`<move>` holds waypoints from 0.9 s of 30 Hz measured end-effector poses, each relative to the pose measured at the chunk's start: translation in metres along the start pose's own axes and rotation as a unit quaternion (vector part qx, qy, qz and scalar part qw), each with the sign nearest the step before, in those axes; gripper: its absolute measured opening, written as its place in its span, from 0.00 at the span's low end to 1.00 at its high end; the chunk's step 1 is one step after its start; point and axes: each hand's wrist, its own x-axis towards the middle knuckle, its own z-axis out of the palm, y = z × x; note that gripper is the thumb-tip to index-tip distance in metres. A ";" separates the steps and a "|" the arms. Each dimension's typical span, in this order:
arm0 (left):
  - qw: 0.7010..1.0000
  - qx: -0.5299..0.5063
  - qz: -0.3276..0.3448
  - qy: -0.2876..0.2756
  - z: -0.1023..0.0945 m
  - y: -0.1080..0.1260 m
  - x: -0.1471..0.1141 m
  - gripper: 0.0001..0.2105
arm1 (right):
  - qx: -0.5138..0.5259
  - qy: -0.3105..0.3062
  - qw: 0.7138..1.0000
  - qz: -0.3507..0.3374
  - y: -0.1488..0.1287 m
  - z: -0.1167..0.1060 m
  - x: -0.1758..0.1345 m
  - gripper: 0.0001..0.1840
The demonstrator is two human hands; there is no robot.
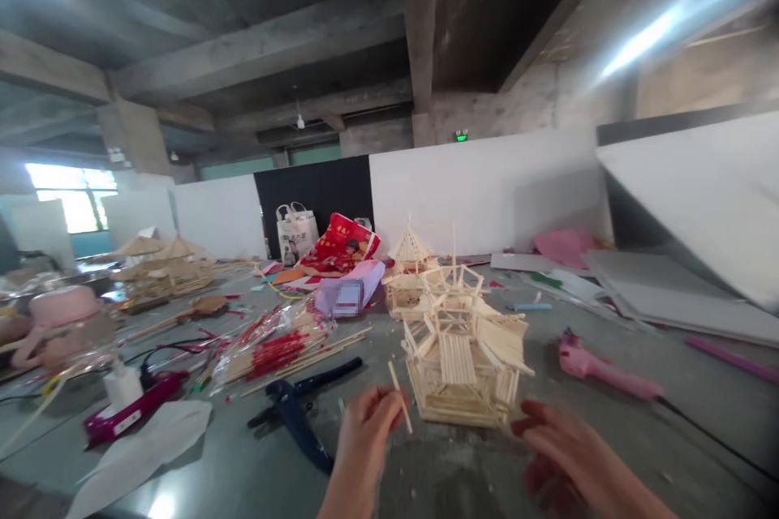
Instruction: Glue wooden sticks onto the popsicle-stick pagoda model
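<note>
My left hand point(372, 419) pinches a short wooden stick point(399, 396), held slanted just left of the model. In front of me stands a pavilion-like model point(459, 365) built of thin pale sticks, with a pointed roof point(410, 247) on its far part and open framing nearer the middle. My right hand point(557, 450) is by the model's front right corner, slightly blurred, its fingers apart and holding nothing. Whether its fingertips touch the model, I cannot tell. Left of my left hand lies a dark blue hand cutter point(295, 413) with its handles spread.
A pink glue gun point(602, 373) with a black cord lies at right. Red-tipped sticks point(280, 353) in clear plastic lie left, beyond a purple power strip point(131, 409) and white paper point(146, 454). White boards point(669, 292) lie at back right; another stick model point(164, 263) stands far left.
</note>
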 end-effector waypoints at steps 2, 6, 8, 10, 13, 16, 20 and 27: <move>1.000 0.027 0.015 0.000 0.004 0.000 -0.003 0.13 | -0.040 -0.043 0.998 -0.009 0.001 0.000 -0.009 0.14; 0.997 0.023 0.046 -0.065 0.036 0.003 -0.018 0.14 | -0.012 -0.154 0.987 -0.054 -0.009 0.016 -0.029 0.22; 0.994 -0.004 0.046 -0.098 0.056 0.006 -0.025 0.13 | 0.042 -0.170 0.983 -0.057 -0.018 0.025 -0.035 0.24; 0.993 -0.025 0.032 -0.115 0.072 0.008 -0.029 0.13 | 0.084 -0.173 0.980 -0.047 -0.025 0.030 -0.037 0.23; 0.991 -0.036 0.021 -0.128 0.082 0.010 -0.027 0.13 | 0.107 -0.166 0.979 -0.047 -0.030 0.031 -0.031 0.22; 0.991 -0.013 0.056 -0.121 0.077 0.010 -0.025 0.13 | 0.094 -0.154 0.982 -0.059 -0.031 0.027 -0.020 0.22; 0.992 0.041 0.094 -0.070 0.061 0.007 -0.026 0.13 | 0.054 -0.098 0.992 -0.060 -0.033 0.024 -0.006 0.22; 0.992 0.064 0.072 -0.083 0.044 0.001 -0.024 0.12 | 0.031 -0.072 0.996 -0.052 -0.037 0.026 -0.002 0.20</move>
